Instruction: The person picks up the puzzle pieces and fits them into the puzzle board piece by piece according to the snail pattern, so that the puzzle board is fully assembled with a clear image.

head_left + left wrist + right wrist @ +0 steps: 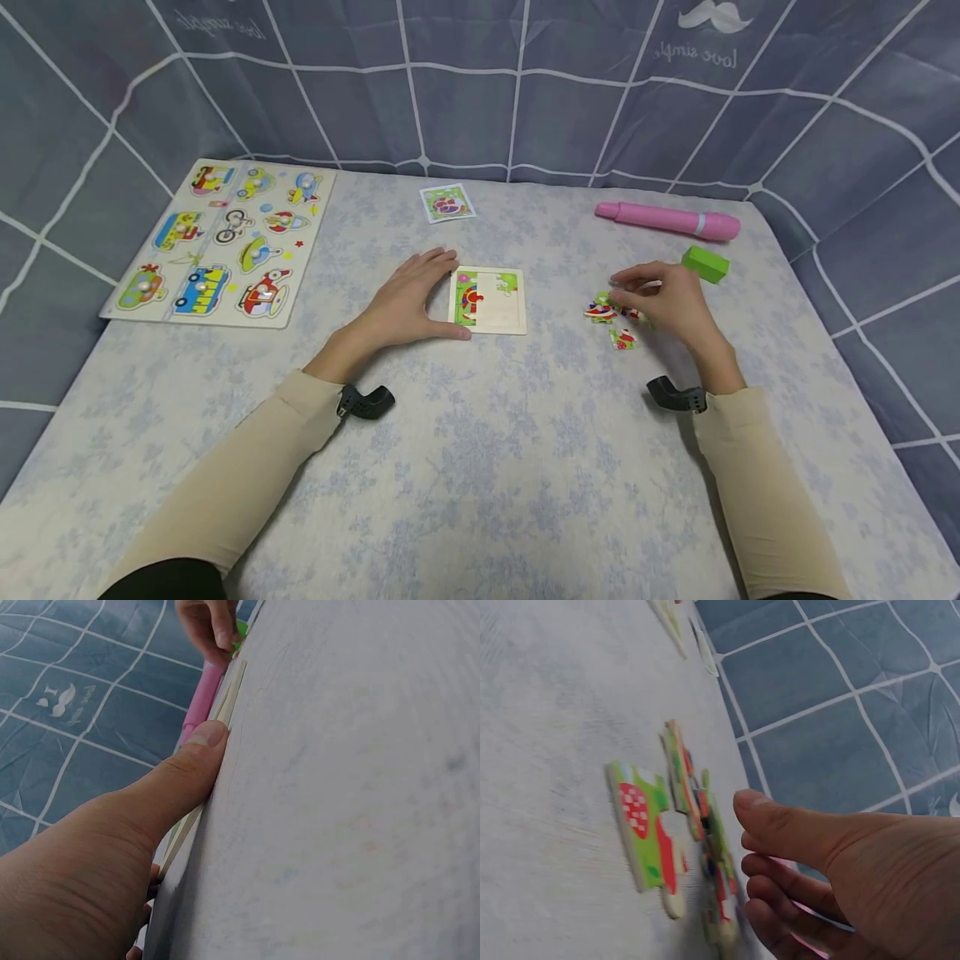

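Note:
My left hand (405,304) spans the left side of a small wooden jigsaw tray (501,317), thumb along its near edge and fingers by the far left corner. The left wrist view shows the thumb (180,765) against the tray's edge. Picture pieces fill the tray's left side and upper right corner; bare wood shows between. My right hand (663,300) hovers over a small pile of jigsaw pieces (600,311), fingers loosely bent. In the right wrist view nothing shows between its fingers. One piece with a red spotted patch (636,814) lies beside the pile.
A large vehicle peg puzzle board (225,250) lies at the far left. Behind the tray is a small picture card (447,203). A pink cylinder (667,220) and a green block (705,264) lie beyond my right hand. A grid-patterned cloth (465,108) hangs behind the table.

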Motion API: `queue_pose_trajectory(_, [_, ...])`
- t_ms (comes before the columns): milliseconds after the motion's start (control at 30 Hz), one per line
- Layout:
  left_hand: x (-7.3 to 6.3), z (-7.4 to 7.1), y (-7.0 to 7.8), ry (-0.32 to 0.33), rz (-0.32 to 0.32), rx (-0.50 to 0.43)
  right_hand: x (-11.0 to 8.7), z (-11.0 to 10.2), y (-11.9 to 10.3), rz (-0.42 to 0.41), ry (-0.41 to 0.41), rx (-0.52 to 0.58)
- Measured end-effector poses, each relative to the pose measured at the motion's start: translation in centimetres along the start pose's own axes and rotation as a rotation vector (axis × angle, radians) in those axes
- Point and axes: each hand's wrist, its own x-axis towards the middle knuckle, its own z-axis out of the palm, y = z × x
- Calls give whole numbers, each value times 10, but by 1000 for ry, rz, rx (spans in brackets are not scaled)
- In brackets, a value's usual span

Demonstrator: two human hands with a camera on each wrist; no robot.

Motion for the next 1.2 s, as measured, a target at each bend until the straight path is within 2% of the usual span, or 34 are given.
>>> queue_pose_trajectory(200, [0, 1, -1, 6, -10, -2, 1, 12, 2, -61, 40, -77])
queue_pose_trajectory(300, [0, 1, -1, 8, -7, 2, 1, 16, -1, -53, 58, -103])
queue_pose_trajectory(633, [0, 1, -1, 9, -5, 1, 1, 20, -8, -31, 43, -143])
queue_pose_trajectory(900, [2, 2, 0, 3, -10, 6, -2, 19, -9, 54, 9, -111])
queue_pose_trajectory(1100, [1, 2, 0, 1, -17, 10, -1, 16, -11, 31, -30, -41])
queue_pose_trajectory(1200, [1, 2, 0, 3, -14, 10, 0, 16, -13, 10, -18, -38])
